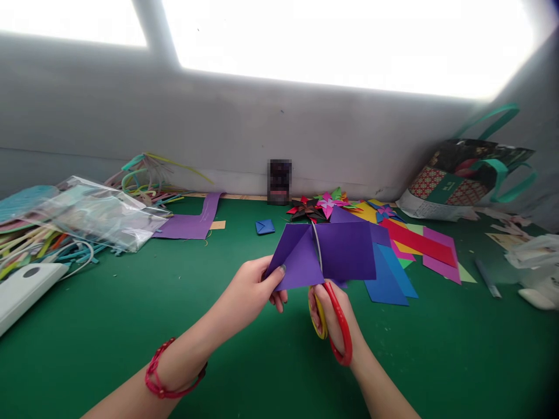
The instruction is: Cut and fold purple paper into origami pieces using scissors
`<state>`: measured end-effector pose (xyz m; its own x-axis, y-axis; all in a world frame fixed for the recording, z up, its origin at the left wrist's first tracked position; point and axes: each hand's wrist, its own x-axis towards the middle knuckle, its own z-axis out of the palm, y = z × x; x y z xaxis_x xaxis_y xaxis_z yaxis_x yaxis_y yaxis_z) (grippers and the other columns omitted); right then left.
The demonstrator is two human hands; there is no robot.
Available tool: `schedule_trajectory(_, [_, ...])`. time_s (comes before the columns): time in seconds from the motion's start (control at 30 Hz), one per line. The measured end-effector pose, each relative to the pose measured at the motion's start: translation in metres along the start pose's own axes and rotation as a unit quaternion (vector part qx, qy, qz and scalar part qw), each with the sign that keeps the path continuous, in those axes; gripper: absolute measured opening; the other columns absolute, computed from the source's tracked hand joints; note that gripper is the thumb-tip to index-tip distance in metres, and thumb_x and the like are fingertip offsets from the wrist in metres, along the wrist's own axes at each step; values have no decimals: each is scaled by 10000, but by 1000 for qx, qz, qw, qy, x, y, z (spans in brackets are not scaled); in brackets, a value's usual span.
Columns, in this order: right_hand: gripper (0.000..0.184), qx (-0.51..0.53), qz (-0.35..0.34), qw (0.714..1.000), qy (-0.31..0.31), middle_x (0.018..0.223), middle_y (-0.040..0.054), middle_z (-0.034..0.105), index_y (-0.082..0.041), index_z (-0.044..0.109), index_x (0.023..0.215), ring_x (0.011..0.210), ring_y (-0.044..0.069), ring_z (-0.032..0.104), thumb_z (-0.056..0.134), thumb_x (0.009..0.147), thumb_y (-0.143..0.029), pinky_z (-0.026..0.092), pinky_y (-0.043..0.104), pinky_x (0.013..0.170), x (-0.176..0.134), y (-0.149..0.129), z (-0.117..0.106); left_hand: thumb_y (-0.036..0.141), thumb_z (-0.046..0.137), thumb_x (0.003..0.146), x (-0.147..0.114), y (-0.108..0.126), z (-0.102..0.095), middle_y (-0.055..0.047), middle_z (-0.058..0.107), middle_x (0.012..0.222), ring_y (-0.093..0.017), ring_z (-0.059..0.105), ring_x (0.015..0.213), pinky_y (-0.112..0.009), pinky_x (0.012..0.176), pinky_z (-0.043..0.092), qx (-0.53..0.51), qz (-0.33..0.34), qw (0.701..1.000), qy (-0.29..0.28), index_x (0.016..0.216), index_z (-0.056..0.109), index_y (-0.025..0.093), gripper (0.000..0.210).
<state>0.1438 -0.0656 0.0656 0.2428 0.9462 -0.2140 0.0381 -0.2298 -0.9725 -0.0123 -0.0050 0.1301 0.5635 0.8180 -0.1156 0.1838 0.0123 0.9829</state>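
A sheet of purple paper (347, 251) is held up above the green table, with a fold showing on its left part. My left hand (257, 282) pinches that left part between thumb and fingers. My right hand (338, 314) grips scissors (343, 334) with one red and one yellow handle. Their blade stands across the paper, which lies on both sides of it. Behind the paper are folded paper stars (331, 203) in pink, black and red. A small folded blue paper square (264, 227) lies left of them.
Coloured paper pieces (391, 279) and a pen (488, 278) lie on the right, near a patterned bag (454, 180). Paper strips, a clear plastic bag (109, 215) and a white power strip (30, 291) are on the left. A phone-like dark object (279, 181) leans against the wall.
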Motion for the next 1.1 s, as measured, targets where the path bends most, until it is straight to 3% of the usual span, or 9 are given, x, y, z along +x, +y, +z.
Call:
schedule_trajectory(0.47, [397,31,12,999,6,394,-62,393,-190,418,615,284,62,326,389,817,-531,272,170,277,-1,1,5,286,392,842,1,-1,4,13,592,574,-113,569,459,-229,498,450,-14,-2,1000,1,678,463,166,216])
schedule_trajectory(0.7, [355,54,-11,997,-44,440,-50,407,-182,458,676,313,65,349,371,846,-481,310,172,295,0,19,-2,277,378,845,2,-1,4,14,589,572,-113,568,457,-230,494,447,-14,-4,1000,1,682,461,167,213])
schedule_trajectory(1.1, [339,61,5,997,-45,462,-40,434,-179,455,659,293,62,358,382,844,-454,312,176,278,0,19,-3,286,388,841,2,-3,5,10,589,574,-118,568,458,-241,501,444,-21,-14,1000,4,682,449,168,207])
